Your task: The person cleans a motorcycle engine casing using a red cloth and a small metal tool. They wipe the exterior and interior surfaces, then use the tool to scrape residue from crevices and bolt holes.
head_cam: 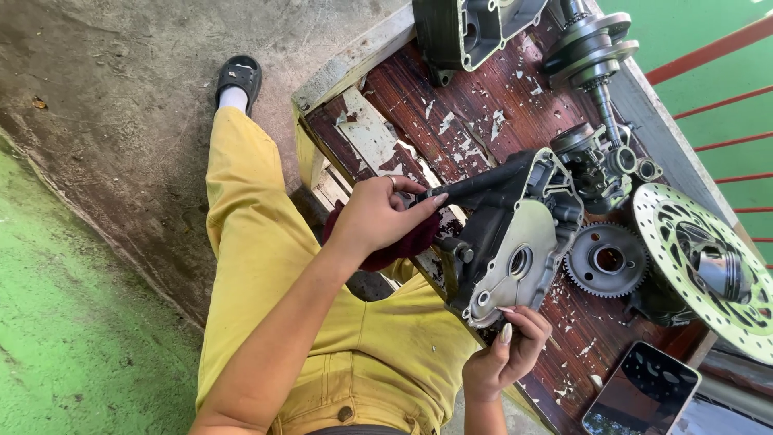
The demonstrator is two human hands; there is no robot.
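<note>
Peeling dark-red wooden workbench (483, 105) over stained concrete, strewn with engine parts. Left hand (377, 216) closed around a dark-red rag (403, 246), fingertips pressed on the black arm of a grey-and-black metal engine case half (515, 238). Right hand (509, 354) curled under the case's lower edge, fingers pinching its rim. Case tilted up at the bench's near edge, long axis from the right fingers up and away, pale inner face upward. Judging by its grime, wiping only partly done. Toothed steel gear (605, 259) just beyond the case.
</note>
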